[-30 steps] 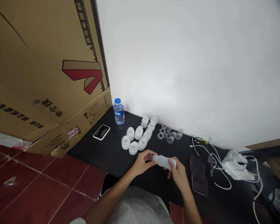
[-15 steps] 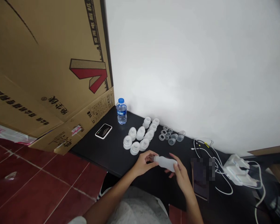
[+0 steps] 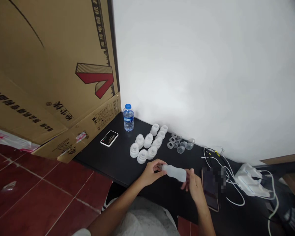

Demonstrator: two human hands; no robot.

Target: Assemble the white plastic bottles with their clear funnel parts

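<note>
Head view, from my end: big cardboard box (image 3: 49, 59) fills the upper left, red and black print on it, butted against the white wall (image 3: 199, 72). Red tile floor (image 3: 22, 193) lower left. Black table (image 3: 105, 164) runs from left of center toward lower right.

On it, left of center: white-rimmed device (image 3: 109, 138) with a dark face, lying flat; water bottle (image 3: 128, 119) upright near the wall, blue cap, blue label, part full. Center: a cluster of white stepped parts (image 3: 148, 141), close together, nearest ones just above the left hand (image 3: 151, 173) in frame. Right of those, by the wall, loose clear rings and cups (image 3: 181, 148).

Right side gets crowded: phone (image 3: 210, 191) flat beside the right hand (image 3: 193, 185), part of that area pixelated; white cables (image 3: 236, 182) looped past it; white adapter block (image 3: 247, 178) further right. Far lower right too dark for me to sort out.

Task item: white bottle (image 3: 175, 172), lower center, off the table surface, lying sideways between both hands. Matte, translucent-looking, waisted in the middle, wider end to the right. Left hand pinches the narrow left end, its fingers covering that tip, so I can't read it. Right hand is loose at the wide end, thumb lifted away; fingertip contact I can't tell.
</note>
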